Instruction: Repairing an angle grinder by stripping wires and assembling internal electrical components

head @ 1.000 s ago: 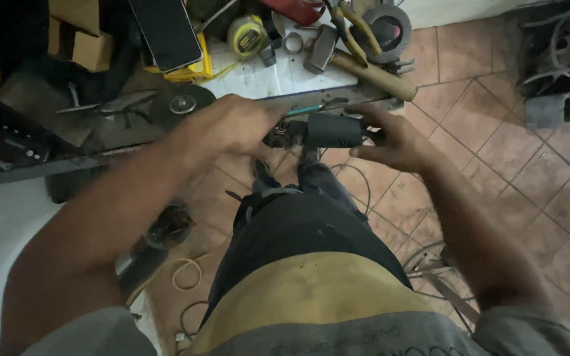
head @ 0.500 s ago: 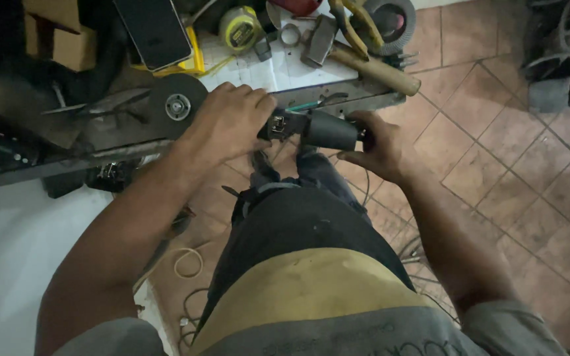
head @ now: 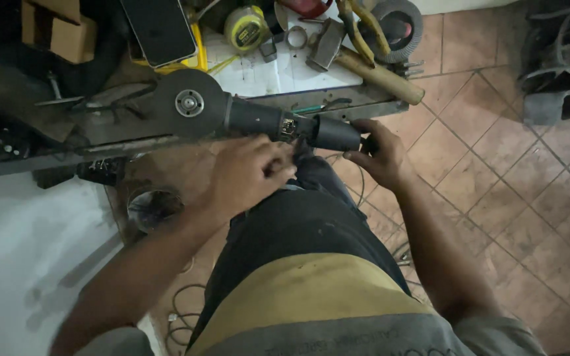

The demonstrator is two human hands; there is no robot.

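Note:
A black angle grinder lies across my knee, its round disc pointing left and its casing opened near the middle. My right hand grips the rear end of the grinder's body. My left hand sits just below the open middle section, fingers curled and pinched at the exposed part; whether it holds a small piece I cannot tell. My leg in dark trousers runs beneath both hands.
A cluttered board ahead carries a hammer, a tape measure, pliers, a dark phone and cardboard boxes. A metal bar runs left. Cables lie on the tiled floor.
My left hand has slid off the grinder's front and down to its middle, uncovering the disc and the body. The camera has shifted, so the grinder appears further left.

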